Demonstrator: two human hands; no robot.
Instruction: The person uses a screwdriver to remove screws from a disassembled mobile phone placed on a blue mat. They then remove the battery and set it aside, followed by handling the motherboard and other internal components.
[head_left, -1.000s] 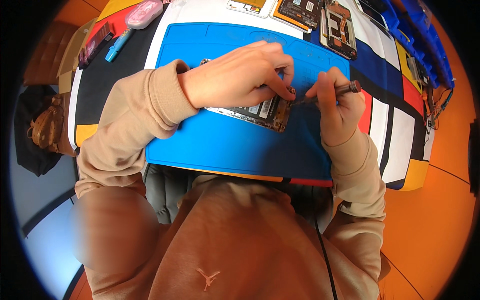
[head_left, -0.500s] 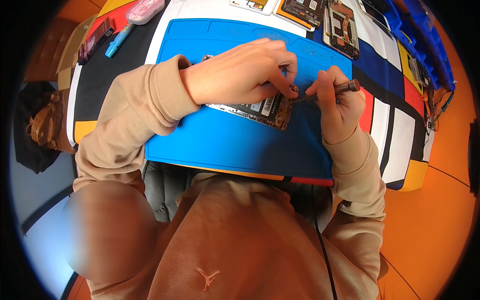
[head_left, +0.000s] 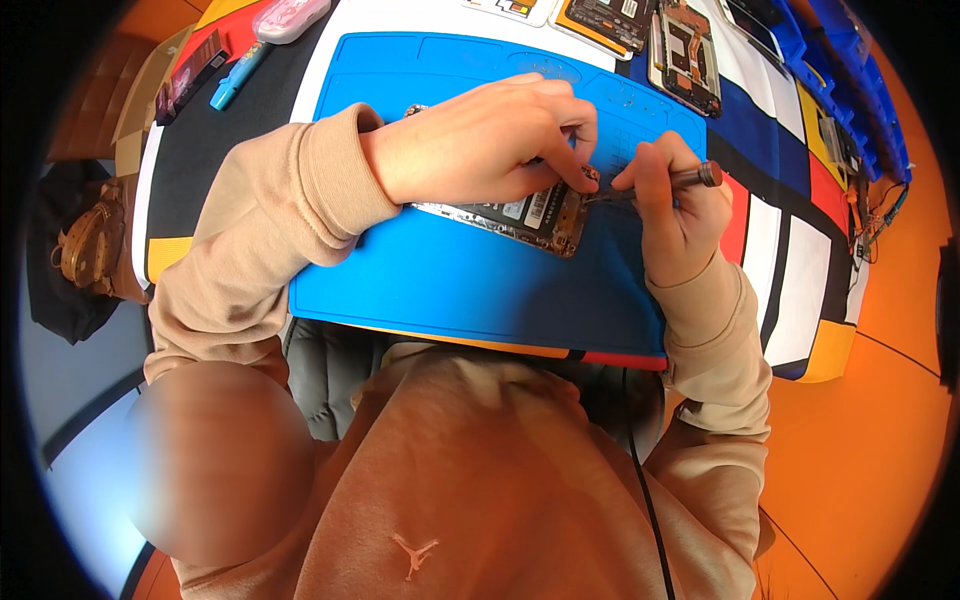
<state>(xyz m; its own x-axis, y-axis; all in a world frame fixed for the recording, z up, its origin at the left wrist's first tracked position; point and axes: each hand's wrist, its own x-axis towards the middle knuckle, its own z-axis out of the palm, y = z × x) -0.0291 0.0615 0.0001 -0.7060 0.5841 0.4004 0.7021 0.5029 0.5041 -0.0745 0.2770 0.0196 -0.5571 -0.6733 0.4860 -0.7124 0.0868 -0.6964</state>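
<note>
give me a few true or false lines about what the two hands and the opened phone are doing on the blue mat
1. The left hand presses down on the opened dark phone with exposed circuit parts. True.
2. The opened phone lies on the bare orange floor. False: it lies on the blue rubber work mat.
3. The right hand grips a slim dark metal screwdriver, its tip at the phone's right end. True.
4. The light blue pen is in the left hand. False: it lies on the table at the far left, away from both hands.
5. Both sleeves are bright green. False: the sleeves are tan.
</note>
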